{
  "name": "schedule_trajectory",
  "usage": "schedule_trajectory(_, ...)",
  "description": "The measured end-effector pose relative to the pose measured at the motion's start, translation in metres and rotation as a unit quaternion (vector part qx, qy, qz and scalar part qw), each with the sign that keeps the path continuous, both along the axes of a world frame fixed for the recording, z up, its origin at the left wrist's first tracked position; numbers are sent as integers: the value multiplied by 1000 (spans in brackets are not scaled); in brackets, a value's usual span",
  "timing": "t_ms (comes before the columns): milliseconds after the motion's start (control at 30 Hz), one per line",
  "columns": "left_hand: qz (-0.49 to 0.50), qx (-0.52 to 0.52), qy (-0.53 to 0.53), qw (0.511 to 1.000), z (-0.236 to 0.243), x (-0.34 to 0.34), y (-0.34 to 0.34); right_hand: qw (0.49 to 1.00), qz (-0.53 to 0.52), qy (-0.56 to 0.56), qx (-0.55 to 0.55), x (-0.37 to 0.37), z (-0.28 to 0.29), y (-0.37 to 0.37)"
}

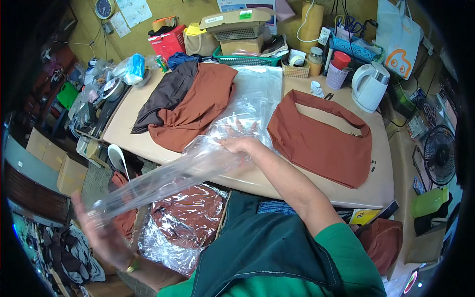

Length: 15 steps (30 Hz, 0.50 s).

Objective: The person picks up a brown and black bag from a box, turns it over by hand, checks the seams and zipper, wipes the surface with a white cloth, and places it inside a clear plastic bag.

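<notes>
A long clear plastic bag [168, 173] stretches through the air between my hands, over the table's front edge. My right hand [240, 144] is closed on its far end, above a stack of flat clear plastic bags [255, 91]. At the lower left, my left hand [101, 237], blurred by motion, has the bag's other end against its fingers; it seems to hold it. To the right of my right hand lies a rust-brown shoulder bag [321, 148] with a broad strap. Left of the stack are rust-brown fabric pieces [198, 99] and a dark piece [168, 94].
Below the table, a box holds plastic-wrapped rust-brown goods [185, 218]. A white kettle [370, 86], purple cup [336, 77] and green basket [247, 60] line the table's far side. A fan [439, 154] stands at right. A white stool [118, 158] is at left.
</notes>
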<state>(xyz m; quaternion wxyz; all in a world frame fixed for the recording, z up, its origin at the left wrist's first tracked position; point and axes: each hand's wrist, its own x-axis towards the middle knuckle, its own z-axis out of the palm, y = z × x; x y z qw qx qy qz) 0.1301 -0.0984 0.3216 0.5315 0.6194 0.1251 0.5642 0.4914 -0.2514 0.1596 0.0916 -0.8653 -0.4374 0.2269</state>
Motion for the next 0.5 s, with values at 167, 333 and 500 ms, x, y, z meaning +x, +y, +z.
schedule_trajectory(167,676,247,91,688,12,-104,48,1000,16,9,-5,-19,12,-8)
schedule_trajectory(333,239,373,153,883,-19,10,-6,949,80,222,208,-113,41,-21)
schedule_trajectory(500,-270,442,412,750,-124,142,-119,580,-171,688,401,-115,-14,-66)
